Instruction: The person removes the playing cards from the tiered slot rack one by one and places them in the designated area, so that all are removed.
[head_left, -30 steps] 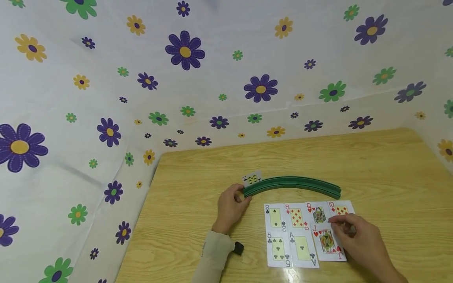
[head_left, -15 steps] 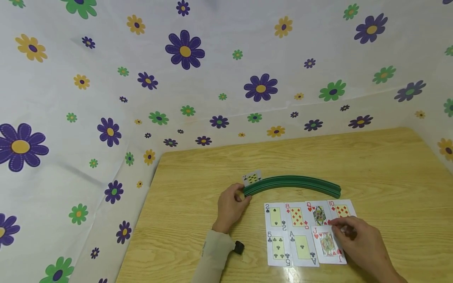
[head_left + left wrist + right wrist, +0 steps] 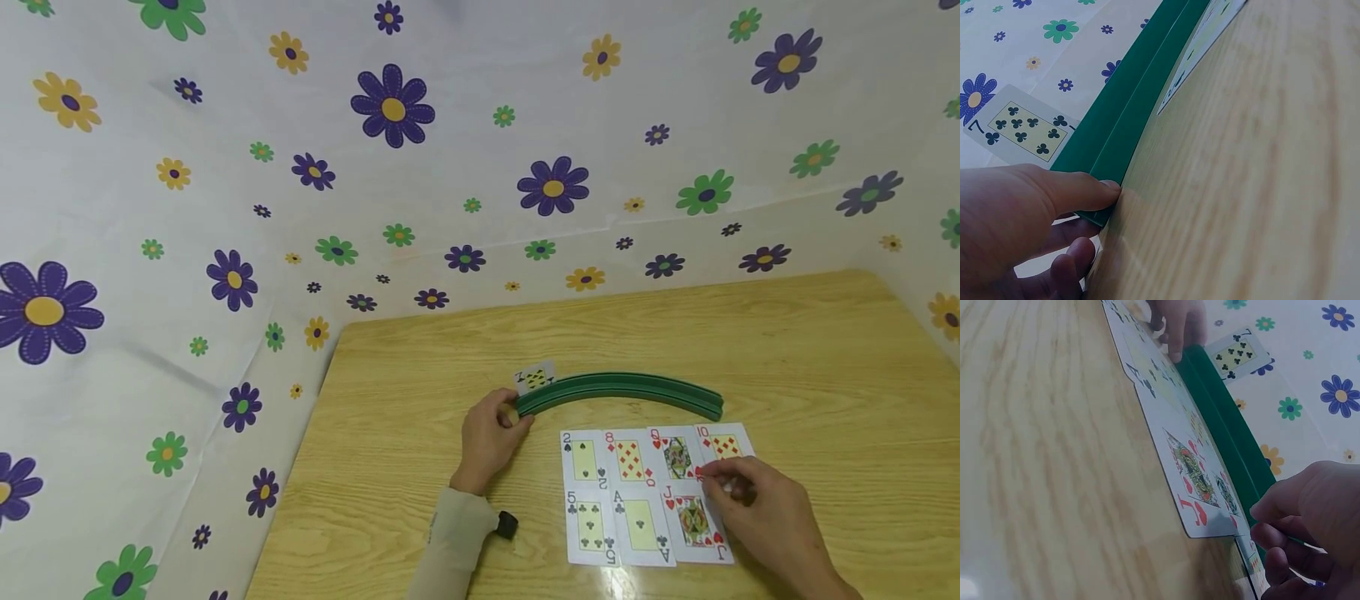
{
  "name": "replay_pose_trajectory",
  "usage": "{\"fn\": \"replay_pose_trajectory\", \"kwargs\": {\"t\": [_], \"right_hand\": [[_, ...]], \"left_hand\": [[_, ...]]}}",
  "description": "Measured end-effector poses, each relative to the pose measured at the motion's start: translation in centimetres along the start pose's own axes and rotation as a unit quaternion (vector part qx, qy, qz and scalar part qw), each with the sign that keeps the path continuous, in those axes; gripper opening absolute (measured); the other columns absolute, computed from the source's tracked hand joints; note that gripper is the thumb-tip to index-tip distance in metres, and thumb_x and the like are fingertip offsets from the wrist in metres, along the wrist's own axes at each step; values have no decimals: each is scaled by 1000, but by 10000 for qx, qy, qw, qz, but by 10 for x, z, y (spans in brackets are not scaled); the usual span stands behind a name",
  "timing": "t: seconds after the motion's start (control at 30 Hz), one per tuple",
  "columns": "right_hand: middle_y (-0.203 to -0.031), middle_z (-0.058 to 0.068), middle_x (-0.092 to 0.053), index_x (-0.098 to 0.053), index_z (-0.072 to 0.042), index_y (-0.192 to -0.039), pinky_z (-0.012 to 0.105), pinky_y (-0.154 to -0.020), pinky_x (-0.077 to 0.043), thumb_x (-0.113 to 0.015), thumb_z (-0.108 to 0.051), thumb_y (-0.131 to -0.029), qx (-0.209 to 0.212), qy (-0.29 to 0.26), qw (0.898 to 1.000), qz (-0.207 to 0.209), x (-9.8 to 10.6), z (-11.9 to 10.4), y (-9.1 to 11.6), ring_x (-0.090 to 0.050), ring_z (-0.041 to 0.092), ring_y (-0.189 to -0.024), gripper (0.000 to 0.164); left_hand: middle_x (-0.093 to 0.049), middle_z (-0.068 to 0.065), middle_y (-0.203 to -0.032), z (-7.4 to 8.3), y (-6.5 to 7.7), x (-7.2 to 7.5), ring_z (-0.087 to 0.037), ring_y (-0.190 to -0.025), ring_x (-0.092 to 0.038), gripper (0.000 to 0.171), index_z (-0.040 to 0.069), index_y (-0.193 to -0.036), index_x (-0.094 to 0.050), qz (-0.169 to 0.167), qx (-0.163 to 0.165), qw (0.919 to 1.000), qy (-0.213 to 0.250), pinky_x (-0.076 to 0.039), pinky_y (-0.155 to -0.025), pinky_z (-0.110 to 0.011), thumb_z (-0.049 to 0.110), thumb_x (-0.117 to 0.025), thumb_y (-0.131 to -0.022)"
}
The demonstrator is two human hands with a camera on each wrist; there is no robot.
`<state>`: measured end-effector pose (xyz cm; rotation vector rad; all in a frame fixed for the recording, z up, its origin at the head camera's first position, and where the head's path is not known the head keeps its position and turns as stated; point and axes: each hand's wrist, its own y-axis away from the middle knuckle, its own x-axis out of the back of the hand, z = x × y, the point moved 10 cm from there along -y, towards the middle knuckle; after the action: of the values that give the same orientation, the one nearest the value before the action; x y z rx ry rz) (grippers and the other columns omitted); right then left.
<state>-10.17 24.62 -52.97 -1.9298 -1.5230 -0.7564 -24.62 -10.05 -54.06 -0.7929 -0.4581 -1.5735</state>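
Note:
In the head view, my left hand (image 3: 487, 437) pinches the left end of a curved green card holder (image 3: 622, 385). The left wrist view has my thumb (image 3: 1094, 192) on the holder's near side. A seven of clubs (image 3: 535, 378) stands in the slot beside that hand. My right hand (image 3: 768, 512) pinches at the upper right corner of the jack of hearts (image 3: 693, 523); the fingers partly hide this contact. The jack lies face up below the queen of hearts (image 3: 677, 457) and the ten of diamonds (image 3: 726, 444).
Face-up cards lie left of the jack: a two of spades (image 3: 583, 460), an eight of diamonds (image 3: 628, 462), a five of clubs (image 3: 590, 529) and an ace of clubs (image 3: 641, 527). Flower-printed white sheeting (image 3: 465, 83) hangs along the back and sides of the wooden table (image 3: 397, 417).
The jack of hearts has slid slightly toward the person and lies flatter, with the right hand beside it nearly in place. The left hand and the green holder have stayed still.

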Motion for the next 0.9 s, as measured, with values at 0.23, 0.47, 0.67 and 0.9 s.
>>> {"fn": "replay_pose_trajectory", "kwargs": {"t": [0.23, 0.47, 0.67, 0.9], "right_hand": [[-85, -3, -69, -82, -11, -97, 15, -63, -37, -87, -1, -87, 406, -239, 9981, 397, 0, -23, -4, -47, -2, -73, 15], [-88, -4, -73, -83, -13, -97, 16, -64, -38, -89, 0, -86, 681, -448, 9956, 462, -12, -44, -11, -50, 1, -75, 18], [-90, -4, -74, -83, -13, -99, 21, -65, -41, -88, 0, -86, 804, -410, 9950, 423, -21, -58, -17, -51, 3, -75, 19], [-84, -7, -70, -81, -14, -96, 22, -61, -39, -87, 1, -85, 1263, -553, 9889, 558, -23, -78, -25, -50, 3, -69, 20]], "left_hand": [[-80, -5, -111, 0, 0, 1, 1, -69, -52, 33, 11, -125, -77, 19, -1, 10000, 45, -43, -64, -20, 19, -87, -94], [-79, -5, -110, 0, 1, 0, 1, -69, -53, 32, 10, -124, -77, 10, -29, 9999, 111, -45, -64, -20, 19, -87, -95], [-79, -5, -109, 1, 3, -1, 2, -69, -53, 33, 9, -124, -76, -1, -88, 9999, 77, -44, -64, -20, 19, -87, -95], [-79, -5, -109, 2, 2, 2, 2, -69, -53, 32, 10, -124, -76, 34, -96, 9999, 98, -44, -64, -19, 19, -86, -95]]}}
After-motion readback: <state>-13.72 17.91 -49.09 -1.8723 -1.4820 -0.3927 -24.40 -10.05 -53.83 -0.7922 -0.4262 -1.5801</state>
